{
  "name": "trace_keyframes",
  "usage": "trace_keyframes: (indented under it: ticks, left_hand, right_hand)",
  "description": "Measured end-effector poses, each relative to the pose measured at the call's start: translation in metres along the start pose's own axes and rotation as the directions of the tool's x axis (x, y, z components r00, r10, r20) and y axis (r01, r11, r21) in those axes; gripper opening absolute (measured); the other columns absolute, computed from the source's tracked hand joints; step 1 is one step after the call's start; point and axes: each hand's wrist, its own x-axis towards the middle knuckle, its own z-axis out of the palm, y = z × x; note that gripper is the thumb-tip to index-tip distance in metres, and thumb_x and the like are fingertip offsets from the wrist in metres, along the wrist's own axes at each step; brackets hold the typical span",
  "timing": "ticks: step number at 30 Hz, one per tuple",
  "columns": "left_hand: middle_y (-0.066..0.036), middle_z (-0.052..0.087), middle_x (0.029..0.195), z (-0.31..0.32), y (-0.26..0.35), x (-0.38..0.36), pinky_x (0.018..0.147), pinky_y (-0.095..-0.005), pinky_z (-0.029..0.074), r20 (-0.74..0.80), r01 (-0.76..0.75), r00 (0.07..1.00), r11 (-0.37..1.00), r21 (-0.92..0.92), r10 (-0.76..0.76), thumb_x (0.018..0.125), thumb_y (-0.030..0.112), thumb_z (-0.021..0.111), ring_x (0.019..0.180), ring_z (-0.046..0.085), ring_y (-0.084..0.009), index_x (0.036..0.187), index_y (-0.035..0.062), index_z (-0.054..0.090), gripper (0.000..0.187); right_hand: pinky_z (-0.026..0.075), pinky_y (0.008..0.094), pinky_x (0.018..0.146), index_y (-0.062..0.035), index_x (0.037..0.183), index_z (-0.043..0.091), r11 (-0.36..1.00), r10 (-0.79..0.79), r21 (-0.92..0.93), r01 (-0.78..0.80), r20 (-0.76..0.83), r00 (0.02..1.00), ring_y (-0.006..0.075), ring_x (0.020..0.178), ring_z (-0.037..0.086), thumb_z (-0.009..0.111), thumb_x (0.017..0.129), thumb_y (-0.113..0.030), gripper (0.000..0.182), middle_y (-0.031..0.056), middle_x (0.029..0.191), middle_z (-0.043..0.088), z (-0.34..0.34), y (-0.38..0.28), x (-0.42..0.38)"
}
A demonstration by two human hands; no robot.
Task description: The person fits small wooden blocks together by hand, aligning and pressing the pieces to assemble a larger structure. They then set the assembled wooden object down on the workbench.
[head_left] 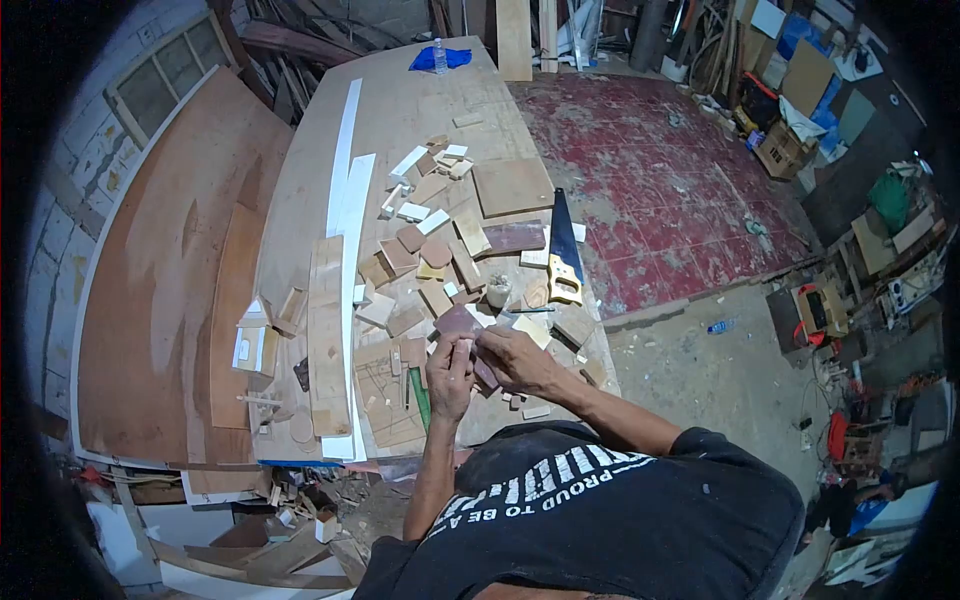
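Note:
Close together over the near part of the wooden table, my left hand and my right hand meet at a reddish-brown flat piece. The fingers of both hands are bent in around it, and their tips partly hide it. Something small and pale shows between the hands, too small to name. Just left of my left hand lie a green strip and a marked wooden board. Many small wood blocks lie beyond the hands, with a whitish jar among them.
A handsaw lies near the table's right edge. Long white strips and a plank run along the left. A small wooden house model stands at the left edge. A bottle stands on blue cloth at the far end.

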Motion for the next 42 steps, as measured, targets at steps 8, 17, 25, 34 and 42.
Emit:
trace_keyframes:
  ticks: [8, 17, 25, 34, 42]
  left_hand:
    - [0.006, 0.049, 0.071, 0.003, -0.032, 0.002, 0.043, -0.0164, 0.027, -0.044, -0.365, 0.912, 0.856, 0.366, 0.408, 0.101, 0.018, 0.047, 0.054, 0.039, -0.0003, 0.107, 0.0103, 0.061, 0.017]
    - [0.002, 0.046, 0.065, -0.005, -0.001, -0.001, 0.04, -0.0181, 0.026, -0.127, -0.059, 0.991, 0.984, -0.168, 0.038, 0.103, 0.028, 0.043, 0.046, 0.034, -0.003, 0.114, 0.0118, 0.056, 0.023]
    - [0.0, 0.046, 0.069, -0.009, 0.048, 0.002, 0.039, -0.0187, 0.022, 0.078, 0.205, 0.978, 0.818, -0.538, -0.194, 0.102, 0.03, 0.039, 0.042, 0.029, -0.0038, 0.115, 0.0153, 0.054, 0.025]
    - [-0.001, 0.051, 0.075, -0.003, 0.048, -0.002, 0.039, -0.015, 0.024, -0.04, 0.142, 0.981, 0.84, -0.523, -0.191, 0.102, 0.025, 0.039, 0.05, 0.038, -0.0033, 0.112, 0.0108, 0.055, 0.023]
    - [0.001, 0.054, 0.082, 0.0, 0.023, 0.001, 0.044, -0.0167, 0.031, -0.084, -0.172, 0.984, 0.964, -0.203, 0.158, 0.102, 0.025, 0.042, 0.063, 0.045, -0.0023, 0.112, 0.0086, 0.054, 0.023]
  right_hand:
    - [0.044, 0.0467, 0.06, 0.0002, 0.089, 0.054, 0.983, 0.182, -0.002, -0.186, -0.177, 0.967, 0.0402, 0.07, 0.057, 0.06, 0.082, -0.007, 0.012, 0.0203, 0.075, 0.055, 0.009, -0.021, -0.003]
    - [0.043, 0.0398, 0.057, 0.0036, 0.085, 0.058, 0.974, 0.222, 0.104, -0.203, -0.228, 0.948, 0.0371, 0.062, 0.056, 0.059, 0.088, -0.007, 0.011, 0.0226, 0.07, 0.054, -0.025, -0.028, -0.005]
    - [0.04, 0.0276, 0.051, 0.0032, 0.091, 0.066, 0.998, 0.054, 0.034, -0.047, -0.27, 0.961, 0.0141, 0.054, 0.053, 0.065, 0.087, -0.002, 0.007, 0.0097, 0.069, 0.058, -0.037, -0.056, 0.025]
    - [0.041, 0.0296, 0.048, 0.0033, 0.089, 0.065, 0.998, -0.009, 0.059, 0.023, -0.228, 0.974, 0.0175, 0.054, 0.055, 0.066, 0.083, 0.002, 0.006, 0.0111, 0.07, 0.057, -0.034, -0.059, 0.03]
    - [0.046, 0.0421, 0.055, 0.0013, 0.081, 0.055, 0.998, -0.046, 0.02, 0.052, -0.226, 0.973, 0.0354, 0.062, 0.06, 0.063, 0.075, 0.003, 0.01, 0.0171, 0.076, 0.057, -0.03, -0.065, 0.026]
